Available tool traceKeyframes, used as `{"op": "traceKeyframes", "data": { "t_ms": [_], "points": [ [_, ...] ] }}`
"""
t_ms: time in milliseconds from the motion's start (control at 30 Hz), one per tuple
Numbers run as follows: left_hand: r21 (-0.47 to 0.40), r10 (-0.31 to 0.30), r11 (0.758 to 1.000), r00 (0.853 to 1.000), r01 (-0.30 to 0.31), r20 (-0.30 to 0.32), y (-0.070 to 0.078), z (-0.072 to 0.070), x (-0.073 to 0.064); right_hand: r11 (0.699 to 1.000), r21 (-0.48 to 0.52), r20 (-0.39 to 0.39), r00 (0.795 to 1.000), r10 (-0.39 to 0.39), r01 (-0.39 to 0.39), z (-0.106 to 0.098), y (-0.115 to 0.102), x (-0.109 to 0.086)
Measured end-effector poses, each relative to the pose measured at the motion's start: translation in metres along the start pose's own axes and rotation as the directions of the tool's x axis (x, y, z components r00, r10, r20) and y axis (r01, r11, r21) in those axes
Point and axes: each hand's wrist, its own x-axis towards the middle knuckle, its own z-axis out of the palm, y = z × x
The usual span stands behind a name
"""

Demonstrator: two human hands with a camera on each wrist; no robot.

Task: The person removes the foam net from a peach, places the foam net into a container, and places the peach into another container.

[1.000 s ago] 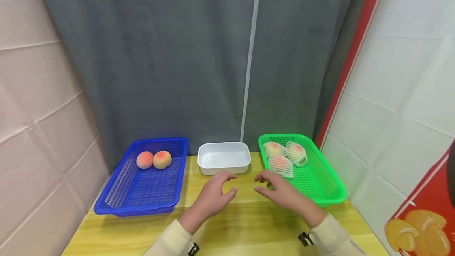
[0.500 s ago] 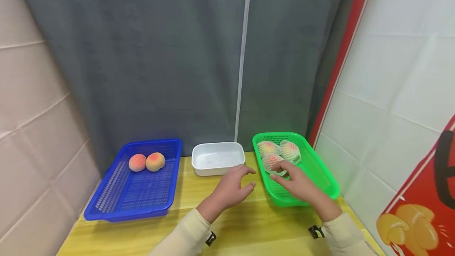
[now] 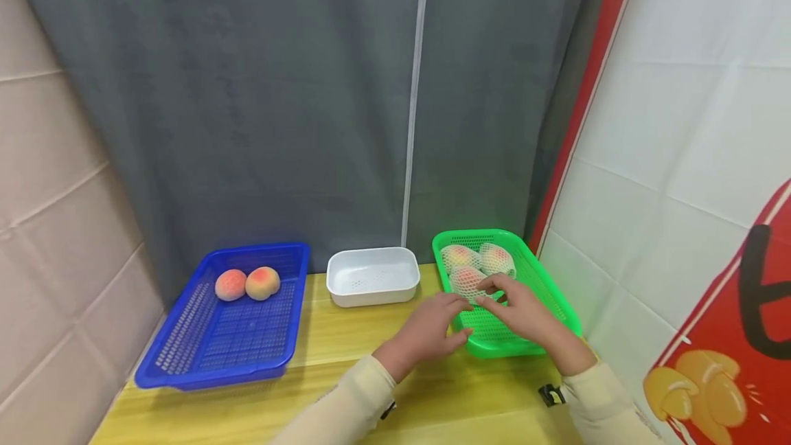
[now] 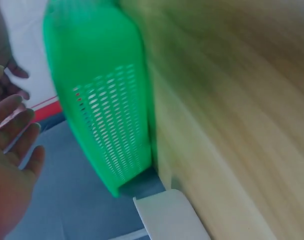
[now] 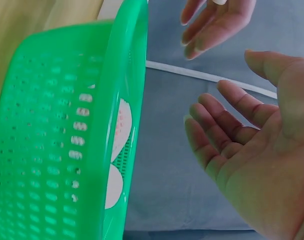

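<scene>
My right hand (image 3: 525, 314) hovers over the near part of the green basket (image 3: 546, 294), its fingers loosely bent with nothing in them. Beside its fingertips in the head view lies a net-wrapped peach (image 3: 465, 281); the right wrist view shows the hand (image 5: 262, 165) apart from the basket. Two more peaches in white foam nets (image 3: 460, 255) (image 3: 497, 260) lie behind that one. My left hand (image 3: 429, 332) is just left of the basket's near left rim, fingers relaxed and holding nothing. Its fingers look spread in the left wrist view (image 4: 14, 170).
A blue basket (image 3: 247, 342) on the left holds two bare peaches (image 3: 231, 285) (image 3: 262, 283). Between the baskets stands a white container (image 3: 372, 297). A grey curtain (image 3: 278, 101) hangs behind the wooden table (image 3: 334, 332), and a white wall panel (image 3: 630, 177) borders the right.
Both hands have moved right, the right hand coming over the green basket and the left hand up to its side. The camera view has turned slightly right. The peaches stay in place.
</scene>
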Motion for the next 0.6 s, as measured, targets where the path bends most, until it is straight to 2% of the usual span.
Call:
{"op": "traceKeyframes", "data": {
  "t_ms": [100,233,467,600],
  "points": [
    [0.088,0.044,0.995,0.998,-0.047,0.037,0.005,0.013,0.005,1.000,-0.010,-0.002,1.000,0.013,-0.013,-0.003,0.004,0.001],
    [0.167,0.069,0.983,0.995,-0.081,0.078,0.009,0.031,0.007,1.000,-0.022,0.002,1.000,0.022,-0.022,-0.007,0.008,0.004],
    [0.226,0.054,0.971,0.995,-0.073,0.089,0.012,0.051,0.012,0.999,-0.039,0.009,1.000,0.018,-0.018,-0.013,0.013,0.014],
    [0.227,0.041,0.972,0.993,-0.066,0.110,0.013,0.059,0.014,0.998,-0.048,0.031,0.999,0.029,-0.027,-0.015,0.017,0.020]
  ]
}}
